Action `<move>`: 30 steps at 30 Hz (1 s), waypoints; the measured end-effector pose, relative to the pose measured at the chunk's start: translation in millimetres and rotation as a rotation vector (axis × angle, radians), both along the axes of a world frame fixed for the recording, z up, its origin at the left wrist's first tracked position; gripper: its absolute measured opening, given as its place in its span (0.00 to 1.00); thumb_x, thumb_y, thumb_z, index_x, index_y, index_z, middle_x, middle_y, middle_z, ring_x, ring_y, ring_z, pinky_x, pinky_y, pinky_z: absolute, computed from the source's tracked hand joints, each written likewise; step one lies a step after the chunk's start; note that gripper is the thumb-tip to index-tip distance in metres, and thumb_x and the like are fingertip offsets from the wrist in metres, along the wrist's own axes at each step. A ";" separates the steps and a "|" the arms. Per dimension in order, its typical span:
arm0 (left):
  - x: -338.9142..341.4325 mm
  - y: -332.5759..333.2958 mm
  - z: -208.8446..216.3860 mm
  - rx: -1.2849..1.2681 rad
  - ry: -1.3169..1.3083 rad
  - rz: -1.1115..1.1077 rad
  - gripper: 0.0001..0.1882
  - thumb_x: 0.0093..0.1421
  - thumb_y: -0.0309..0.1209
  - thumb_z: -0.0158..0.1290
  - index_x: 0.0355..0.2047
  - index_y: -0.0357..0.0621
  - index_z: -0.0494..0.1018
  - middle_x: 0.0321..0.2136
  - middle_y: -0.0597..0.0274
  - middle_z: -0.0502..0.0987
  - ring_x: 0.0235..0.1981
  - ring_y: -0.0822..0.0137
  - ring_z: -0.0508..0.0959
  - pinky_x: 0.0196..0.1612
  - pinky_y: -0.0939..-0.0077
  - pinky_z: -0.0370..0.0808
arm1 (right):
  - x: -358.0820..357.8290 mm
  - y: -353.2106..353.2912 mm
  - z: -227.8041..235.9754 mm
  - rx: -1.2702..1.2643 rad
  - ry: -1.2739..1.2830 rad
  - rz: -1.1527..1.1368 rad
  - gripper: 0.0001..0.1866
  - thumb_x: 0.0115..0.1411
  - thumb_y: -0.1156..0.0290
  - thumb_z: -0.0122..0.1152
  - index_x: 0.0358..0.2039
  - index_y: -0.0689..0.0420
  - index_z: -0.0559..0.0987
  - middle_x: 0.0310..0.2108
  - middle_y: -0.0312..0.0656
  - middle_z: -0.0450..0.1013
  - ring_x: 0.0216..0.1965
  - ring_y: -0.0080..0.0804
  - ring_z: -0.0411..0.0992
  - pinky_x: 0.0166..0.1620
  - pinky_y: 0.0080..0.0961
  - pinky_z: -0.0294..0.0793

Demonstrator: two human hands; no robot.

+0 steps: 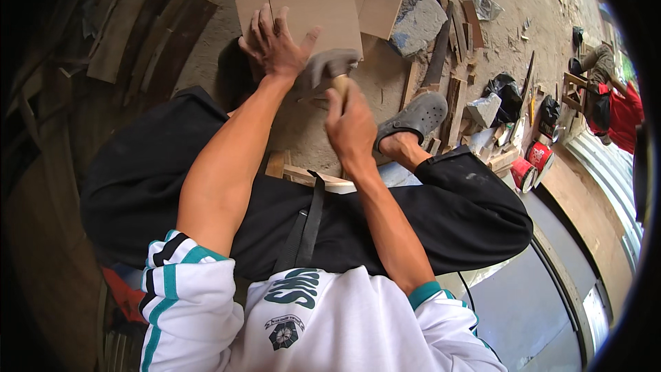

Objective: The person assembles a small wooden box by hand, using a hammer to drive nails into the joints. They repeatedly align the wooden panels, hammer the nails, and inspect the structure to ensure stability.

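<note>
A wooden board with a pencil-like line near its left end lies in front of me. My left hand rests on its near left part, fingers spread. Close by on the right, my right hand is wrapped round the handle of a claw hammer. The hammer's metal head is slightly blurred and hangs by the board's near right corner. Whether it touches the board I cannot tell. What supports the board underneath is mostly hidden.
Another board and a grey stone block lie to the right. A handsaw sits among wood scraps beside my clog. Long planks lie at left. Red cans stand at right, near another person.
</note>
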State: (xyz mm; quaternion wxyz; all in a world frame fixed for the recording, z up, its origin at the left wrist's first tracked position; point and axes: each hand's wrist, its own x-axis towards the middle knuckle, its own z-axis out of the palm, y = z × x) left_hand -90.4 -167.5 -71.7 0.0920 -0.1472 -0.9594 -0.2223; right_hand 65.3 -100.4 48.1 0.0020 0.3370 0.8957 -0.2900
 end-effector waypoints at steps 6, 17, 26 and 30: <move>-1.6 -5.4 3.7 0.002 0.006 -0.013 0.42 0.49 0.68 0.53 0.59 0.60 0.63 0.64 0.57 0.57 0.66 0.53 0.52 0.59 0.29 0.44 | -2.6 1.1 19.6 -0.116 0.054 0.053 0.19 0.64 0.59 0.56 0.50 0.58 0.74 0.38 0.56 0.76 0.37 0.57 0.75 0.38 0.45 0.74; -4.7 2.7 8.0 -0.040 0.045 -0.024 0.42 0.50 0.68 0.54 0.58 0.58 0.64 0.62 0.57 0.58 0.65 0.53 0.54 0.58 0.34 0.46 | 33.7 33.5 -19.6 0.006 0.224 0.230 0.21 0.62 0.57 0.59 0.52 0.53 0.73 0.33 0.47 0.76 0.27 0.50 0.76 0.27 0.41 0.75; -6.1 6.4 9.8 -0.054 0.048 -0.001 0.40 0.49 0.66 0.56 0.56 0.57 0.65 0.60 0.59 0.60 0.64 0.54 0.55 0.58 0.37 0.48 | 43.9 29.3 -9.0 -0.123 0.282 0.193 0.18 0.61 0.63 0.60 0.50 0.57 0.74 0.37 0.52 0.77 0.32 0.53 0.77 0.33 0.41 0.76; -6.3 2.6 7.5 -0.052 0.055 -0.021 0.40 0.49 0.66 0.56 0.56 0.57 0.65 0.61 0.60 0.60 0.65 0.54 0.55 0.58 0.36 0.48 | 44.9 38.7 -13.8 -0.244 0.132 -0.016 0.19 0.66 0.61 0.53 0.50 0.60 0.71 0.35 0.60 0.76 0.33 0.62 0.75 0.34 0.51 0.74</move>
